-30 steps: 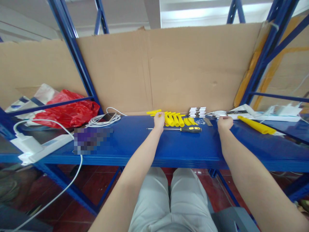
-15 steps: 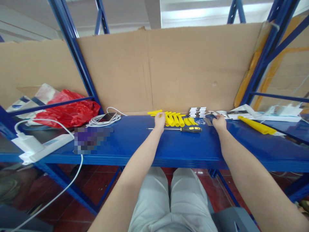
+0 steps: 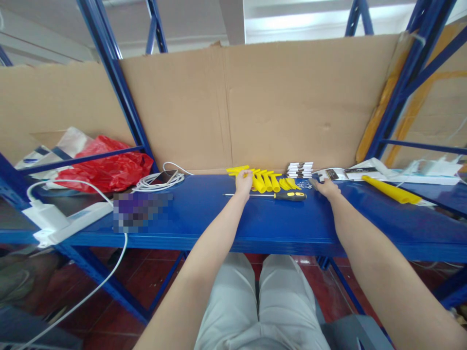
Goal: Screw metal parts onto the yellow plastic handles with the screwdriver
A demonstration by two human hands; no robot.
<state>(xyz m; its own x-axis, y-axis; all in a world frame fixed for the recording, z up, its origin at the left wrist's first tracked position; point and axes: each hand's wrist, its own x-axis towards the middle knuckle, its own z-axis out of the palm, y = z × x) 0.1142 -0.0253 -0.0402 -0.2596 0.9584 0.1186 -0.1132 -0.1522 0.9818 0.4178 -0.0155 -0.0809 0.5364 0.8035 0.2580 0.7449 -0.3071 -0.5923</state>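
My left hand (image 3: 243,183) is closed round a small yellow plastic part at the left end of a row of yellow parts (image 3: 268,181) on the blue shelf (image 3: 204,214). A screwdriver (image 3: 277,196) with a black and yellow handle lies just in front of that hand. My right hand (image 3: 325,186) lies low on the shelf with fingers reaching left onto a small dark flat piece (image 3: 314,183), next to a stack of white blocks (image 3: 299,169) and tiny screws.
A long yellow tube (image 3: 390,190) and papers (image 3: 359,172) lie to the right. A phone on coiled white cable (image 3: 158,180), a red bag (image 3: 105,167) and a white power strip (image 3: 62,221) are at left. Cardboard (image 3: 255,102) backs the shelf. Blue uprights (image 3: 120,87) frame it.
My right hand has slid left along the shelf, from a closed fist near the papers to fingers stretched onto the small dark piece. My left hand has stayed put.
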